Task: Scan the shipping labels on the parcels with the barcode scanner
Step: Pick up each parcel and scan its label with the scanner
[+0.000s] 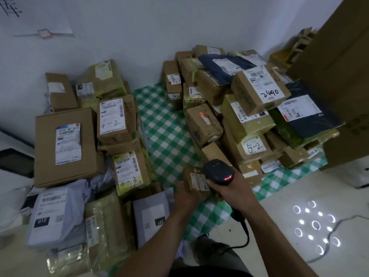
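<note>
I held a small cardboard parcel (pixel 194 178) in my left hand (pixel 184 196), my fingers curled around its near end, so that it was lifted just above the green-and-white checked cloth (pixel 165 126) spread on the floor (pixel 279 256). The white shipping label (pixel 199 182) on the parcel faced up towards me. My right hand (pixel 229 189) was wrapped tightly round the grip of the black barcode scanner (pixel 218 172). Its head sat right over the far edge of that parcel, with a red light glowing on the housing. Whether the head touched the cardboard I could not tell. The scanner's black cable (pixel 245 232) ran from the bottom of the handle, down past my wrist and out over the floor to my right.

Parcels were heaped on both sides of the cloth. On my left lay a wide flat box (pixel 65 144), a box marked 4-2 (pixel 114 118), another marked 4-3 (pixel 129 170) just below it, a white mailer bag (pixel 52 212) and a grey mailer (pixel 152 218) near my left forearm. On my right the stack rose higher, with a box marked 2490 (pixel 261 88) on top, one marked 5-2 (pixel 253 146) lower down and a dark mailer (pixel 307 112) beside them. A large plain carton (pixel 343 76) stood at the far right.
</note>
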{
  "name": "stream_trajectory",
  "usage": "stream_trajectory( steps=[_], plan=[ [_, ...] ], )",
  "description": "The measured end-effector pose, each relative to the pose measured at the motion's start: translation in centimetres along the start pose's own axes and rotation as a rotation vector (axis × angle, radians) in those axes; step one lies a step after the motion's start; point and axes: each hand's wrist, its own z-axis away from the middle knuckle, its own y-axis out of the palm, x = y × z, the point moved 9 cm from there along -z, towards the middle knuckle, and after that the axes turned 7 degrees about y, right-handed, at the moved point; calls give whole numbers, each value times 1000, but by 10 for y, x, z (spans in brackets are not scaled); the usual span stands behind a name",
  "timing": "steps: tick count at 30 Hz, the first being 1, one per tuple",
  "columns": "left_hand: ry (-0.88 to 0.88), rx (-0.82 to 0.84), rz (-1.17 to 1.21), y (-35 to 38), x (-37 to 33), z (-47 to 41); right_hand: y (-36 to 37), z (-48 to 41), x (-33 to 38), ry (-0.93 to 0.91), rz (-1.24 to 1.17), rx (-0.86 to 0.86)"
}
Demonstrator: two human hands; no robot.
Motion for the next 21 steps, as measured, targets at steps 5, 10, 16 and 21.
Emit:
stream_trajectory(
  steps=[5,10,16,21],
  plan=[
    [-93,71,-149,30,10,2,0,-8,3,-9,41,58],
    [14,96,-219,29,2,10,15,-8,16,-45,3,190],
    [289,-306,-317,-49,0,39,51,-9,22,-16,-14,365],
    [19,-427,-569,-111,36,71,79,-7,36,-60,-27,445]
  ],
)
